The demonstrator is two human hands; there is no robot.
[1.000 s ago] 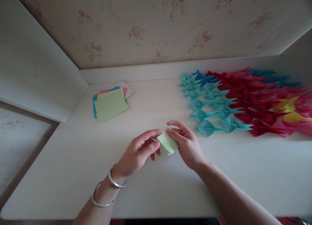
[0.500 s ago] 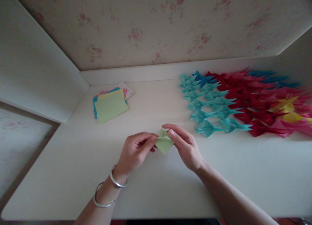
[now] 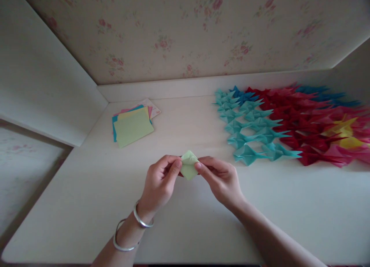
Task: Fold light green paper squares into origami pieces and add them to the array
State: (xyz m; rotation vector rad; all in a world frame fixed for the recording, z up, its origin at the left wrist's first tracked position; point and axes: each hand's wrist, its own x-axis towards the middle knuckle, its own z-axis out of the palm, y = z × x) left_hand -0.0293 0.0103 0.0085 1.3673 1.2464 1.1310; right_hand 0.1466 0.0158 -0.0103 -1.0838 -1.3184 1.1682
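A small light-green origami paper [image 3: 189, 170], folded into a diamond, is held up over the white desk. My left hand [image 3: 162, 180] pinches its left corner between thumb and fingers; two silver bangles circle that wrist. On the opposite corner, my right hand [image 3: 224, 182] grips with the thumb in front and the fingers behind. A crease runs across the paper's middle, and its upper part shows a slightly raised flap. The fingertips behind the paper are partly hidden.
Flat sheets of coloured paper [image 3: 134, 128], green on top, lie at the left back. Rows of folded turquoise paper figures [image 3: 248, 155] stand on the right, beside red, pink, yellow and blue ones [image 3: 312, 147]. A flowered wall [image 3: 173, 35] rises behind the white desk [image 3: 185, 228].
My right hand has shifted its fingers down to the paper's right corner. The opened upper part of the green paper now lies flatter, and the diamond sits slightly further left.
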